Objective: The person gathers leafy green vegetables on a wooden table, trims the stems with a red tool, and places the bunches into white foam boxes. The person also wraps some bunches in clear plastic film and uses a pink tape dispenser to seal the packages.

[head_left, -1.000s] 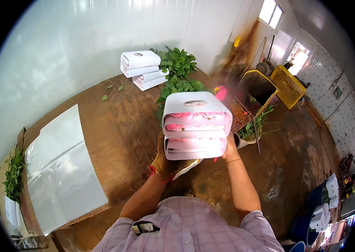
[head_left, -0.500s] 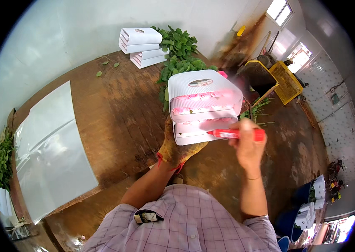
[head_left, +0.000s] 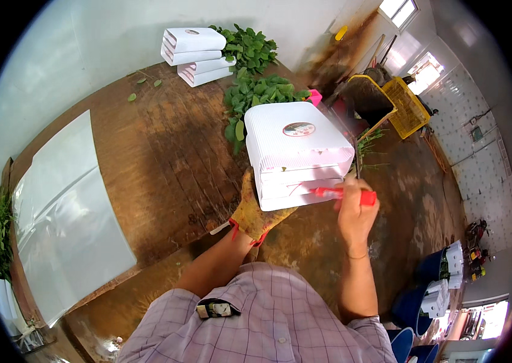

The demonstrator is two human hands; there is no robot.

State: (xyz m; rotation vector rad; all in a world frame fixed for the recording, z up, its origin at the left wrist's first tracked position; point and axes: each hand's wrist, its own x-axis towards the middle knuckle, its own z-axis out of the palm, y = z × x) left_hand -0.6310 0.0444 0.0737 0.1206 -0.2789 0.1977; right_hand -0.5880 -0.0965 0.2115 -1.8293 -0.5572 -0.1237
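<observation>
Right hand point(head_left: 357, 213) pinches 1 marker point(head_left: 330, 193) at the bundle point(head_left: 292, 136), likely light and crushable, best held underneath, where left hand's point(head_left: 257, 212) closure cannot be determined.

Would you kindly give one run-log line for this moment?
left hand: gloved, holds white bundle; right hand: bare, holds red marker pointed at bundle's near side; table: green leaves beyond bundle, pale sheet at left

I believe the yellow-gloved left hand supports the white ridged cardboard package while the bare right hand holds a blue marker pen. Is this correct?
The colour is wrong: the head view shows a red marker pen. The yellow-gloved left hand supports the white ridged cardboard package, and the bare right hand holds the pen.
</observation>
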